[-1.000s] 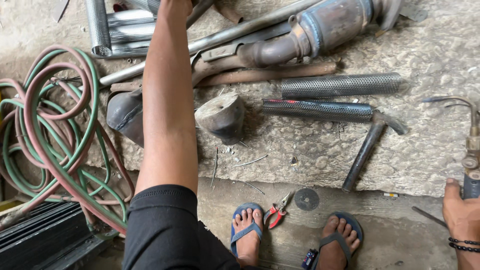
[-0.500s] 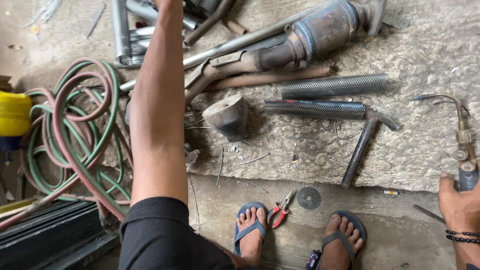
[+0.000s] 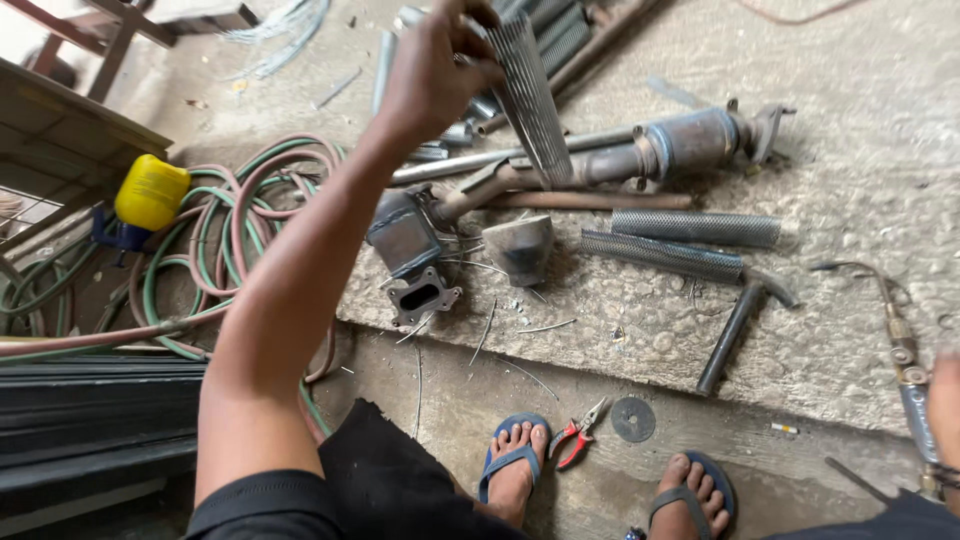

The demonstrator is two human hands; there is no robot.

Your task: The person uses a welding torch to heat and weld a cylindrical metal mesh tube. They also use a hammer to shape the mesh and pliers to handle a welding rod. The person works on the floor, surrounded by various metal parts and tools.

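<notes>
My left hand (image 3: 432, 75): raised over the concrete slab (image 3: 850, 330), fingers clenched around the upper end of a grey perforated metal tube (image 3: 528, 95), which hangs tilted, lower end pointing down toward the pipework (lifted clear, so nothing else touches it).
My right hand (image 3: 945, 400): only its edge shows at the frame's right border, beside the brass cutting torch (image 3: 895, 335); I cannot tell whether it grips the handle or just rests there.
Perforated tubes on the slab: two more grey mesh tubes (image 3: 690, 240) lie side by side, near each other, right of the lifted one's lower end.
Exhaust parts: a rusty exhaust pipe with a bulged canister (image 3: 680, 145) runs across the slab; a dark flanged pipe piece (image 3: 410, 245) and a grey metal cone (image 3: 522, 245) sit just below it.
Hammer (image 3: 735, 325): lying near the slab edge, head toward the mesh tubes.
Floor by my feet: red-handled pliers (image 3: 577, 440) and a dark cutting disc (image 3: 633, 419) between my blue sandals (image 3: 510, 455).
Hoses: green and red gas hoses (image 3: 240, 230) coiled to my left, beside a yellow container (image 3: 151, 192).
</notes>
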